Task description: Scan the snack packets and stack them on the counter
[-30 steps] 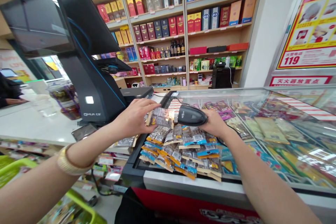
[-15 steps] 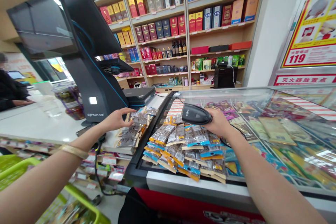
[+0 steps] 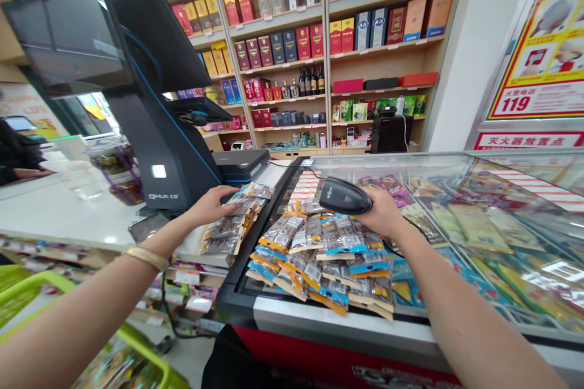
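Note:
My right hand (image 3: 384, 213) is wrapped around a black handheld barcode scanner (image 3: 345, 196), held above a heap of small clear snack packets (image 3: 314, 255) with blue, orange and cream edges. That heap lies on the glass top of a freezer (image 3: 456, 194). My left hand (image 3: 210, 205), a bracelet at its wrist, is over a second pile of similar packets (image 3: 228, 230) on the white counter's edge. Its fingers are apart and stretched over the upper packets, their tips partly hidden there. Whether they grip any packet does not show.
A large dual-screen checkout terminal (image 3: 150, 91) stands on the counter (image 3: 68, 213), beside stacked food tubs (image 3: 116, 170). A green shopping basket (image 3: 137, 346) is low at left. Boxed goods fill shelves (image 3: 287, 67) behind. Another person's dark sleeve (image 3: 18, 152) shows far left.
My left hand has shifted slightly right, further over the packets on the counter. My right hand with the scanner has moved a little right. The view has turned slightly.

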`<state>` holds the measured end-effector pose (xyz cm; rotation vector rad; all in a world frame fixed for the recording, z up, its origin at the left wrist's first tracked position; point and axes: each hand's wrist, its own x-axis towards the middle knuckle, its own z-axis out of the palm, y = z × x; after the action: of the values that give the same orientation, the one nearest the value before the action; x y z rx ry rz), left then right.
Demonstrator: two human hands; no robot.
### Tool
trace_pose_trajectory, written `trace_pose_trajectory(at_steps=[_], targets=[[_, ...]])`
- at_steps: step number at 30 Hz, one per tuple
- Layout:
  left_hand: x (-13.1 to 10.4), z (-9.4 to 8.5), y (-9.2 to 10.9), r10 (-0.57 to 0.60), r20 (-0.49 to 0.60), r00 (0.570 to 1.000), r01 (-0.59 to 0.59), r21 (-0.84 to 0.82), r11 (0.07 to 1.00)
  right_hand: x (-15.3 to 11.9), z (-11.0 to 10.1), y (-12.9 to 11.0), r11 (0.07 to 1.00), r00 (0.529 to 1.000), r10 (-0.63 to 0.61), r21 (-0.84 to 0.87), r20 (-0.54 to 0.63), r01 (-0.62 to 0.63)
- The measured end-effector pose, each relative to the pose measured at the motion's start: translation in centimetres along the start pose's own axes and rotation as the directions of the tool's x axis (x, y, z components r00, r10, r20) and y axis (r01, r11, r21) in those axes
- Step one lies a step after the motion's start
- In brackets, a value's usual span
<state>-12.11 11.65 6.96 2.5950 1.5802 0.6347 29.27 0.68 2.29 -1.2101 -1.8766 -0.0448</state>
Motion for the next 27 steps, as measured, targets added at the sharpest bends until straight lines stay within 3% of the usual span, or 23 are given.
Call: trace_pose_trajectory(at_steps=[4, 8, 11, 14, 17, 22, 27], targets=[[0.9, 1.6, 5.3, 0.058, -0.016, 0.998, -0.059, -0.062, 0.996, 0.0, 0.0, 0.2, 1.000, 0.999, 0.006, -0.004, -0.035, -0.006], [2.0, 3.8, 10.9, 0.135, 0.105, 0.985, -0.119, -0.147, 0.982, 0.1, 0.1, 0.5, 1.000, 0.999, 0.016, -0.006, -0.046, -0.016], [2.8, 5.3, 13.5, 0.205, 0.208, 0.956, -0.167, -0.186, 0.968, 0.1, 0.2, 0.8, 0.999, 0.998, 0.026, -0.020, -0.053, -0.027], [3.6, 6.3, 14.5, 0.231, 0.273, 0.934, -0.186, -0.181, 0.966, 0.0, 0.2, 1.0, 0.999, 0.997, 0.047, -0.025, -0.058, -0.048], [3.9, 6.5, 14.6, 0.227, 0.263, 0.938, -0.191, -0.156, 0.969, 0.1, 0.1, 1.2, 0.998, 0.996, 0.056, -0.009, -0.066, -0.056], [3.7, 5.3, 14.2, 0.313, 0.074, 0.947, -0.310, -0.055, 0.949, 0.1, 0.0, 1.2, 0.997, 0.996, 0.071, -0.013, -0.052, -0.071], [3.3, 3.5, 13.6, 0.471, -0.065, 0.879, -0.464, 0.106, 0.880, 0.1, -0.2, 1.0, 0.989, 0.994, 0.106, -0.098, -0.012, -0.107]])
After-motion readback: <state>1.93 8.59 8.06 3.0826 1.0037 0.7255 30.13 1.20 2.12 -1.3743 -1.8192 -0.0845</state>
